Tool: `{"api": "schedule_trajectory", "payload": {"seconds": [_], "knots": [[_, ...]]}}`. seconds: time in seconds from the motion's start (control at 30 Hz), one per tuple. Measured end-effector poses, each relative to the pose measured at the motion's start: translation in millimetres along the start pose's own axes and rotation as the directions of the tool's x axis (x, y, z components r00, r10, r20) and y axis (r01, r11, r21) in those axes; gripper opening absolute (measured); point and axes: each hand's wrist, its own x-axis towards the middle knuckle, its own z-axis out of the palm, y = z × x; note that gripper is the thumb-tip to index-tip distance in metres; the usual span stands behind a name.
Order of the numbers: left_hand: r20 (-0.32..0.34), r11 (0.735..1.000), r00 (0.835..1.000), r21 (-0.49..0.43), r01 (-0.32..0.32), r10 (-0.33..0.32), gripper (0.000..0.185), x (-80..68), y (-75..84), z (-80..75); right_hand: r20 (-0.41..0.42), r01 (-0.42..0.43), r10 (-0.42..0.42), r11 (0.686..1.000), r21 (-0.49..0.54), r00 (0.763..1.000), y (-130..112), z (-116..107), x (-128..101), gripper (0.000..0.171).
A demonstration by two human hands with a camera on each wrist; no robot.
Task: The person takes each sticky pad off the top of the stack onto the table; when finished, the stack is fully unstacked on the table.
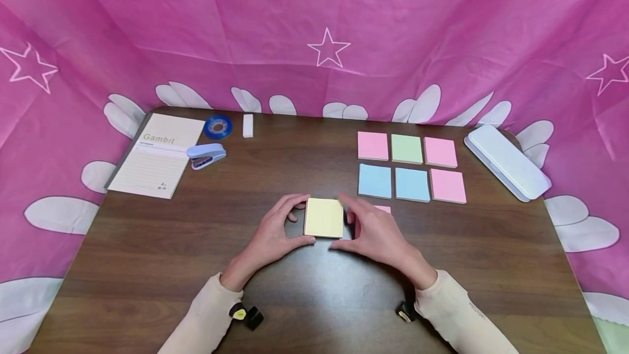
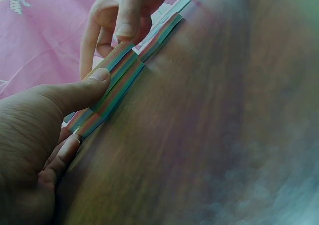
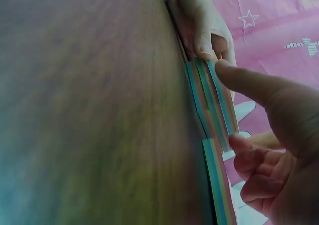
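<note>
**Both hands clamp the sticky pad**

Left hand (image 1: 272,234) and right hand (image 1: 375,231) pinch the square yellow-topped sticky-note pad (image 1: 324,217) by its rainbow-striped edges, mid-table on smooth dark wood (image 1: 147,266). Bare tabletop opens leftward; six pastel pads (image 1: 411,166) crowd the right.

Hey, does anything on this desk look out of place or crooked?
Mostly tidy. Six sticky-note pads sit in a neat grid, but one pink pad lies outside it, half hidden behind the right hand. Both hands hold the yellow-topped pad square; the left hand grips its other edge.
</note>
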Motion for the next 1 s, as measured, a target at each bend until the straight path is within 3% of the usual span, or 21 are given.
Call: {"api": "schedule_trajectory", "payload": {"seconds": [0.3, 0.53, 0.77, 1.0], "knots": [[0.004, 1.000, 1.000, 0.006, -0.004, 0.004, 0.102, 0.8, 0.1, -0.2, 0.051, -0.051, 0.054, 0.997, -0.058, 0.997, -4.1, 6.2, 9.9, 0.101], [0.000, 1.000, 1.000, 0.016, 0.005, -0.005, 0.102, 0.2, 1.5, -0.8, 0.011, -0.034, 0.034, 0.999, -0.025, 0.999, -0.2, 3.9, 7.7, 0.091], [0.004, 0.999, 1.000, 0.031, 0.012, -0.012, 0.098, -0.5, 1.8, -0.5, -0.003, -0.056, 0.056, 0.998, 0.024, 0.998, 7.4, -8.8, -6.7, 0.094], [0.013, 1.000, 1.000, 0.024, 0.014, -0.014, 0.096, 0.0, 1.7, -0.3, -0.013, -0.088, 0.089, 0.994, 0.067, 0.996, 30.0, -25.8, -28.5, 0.092]]}}
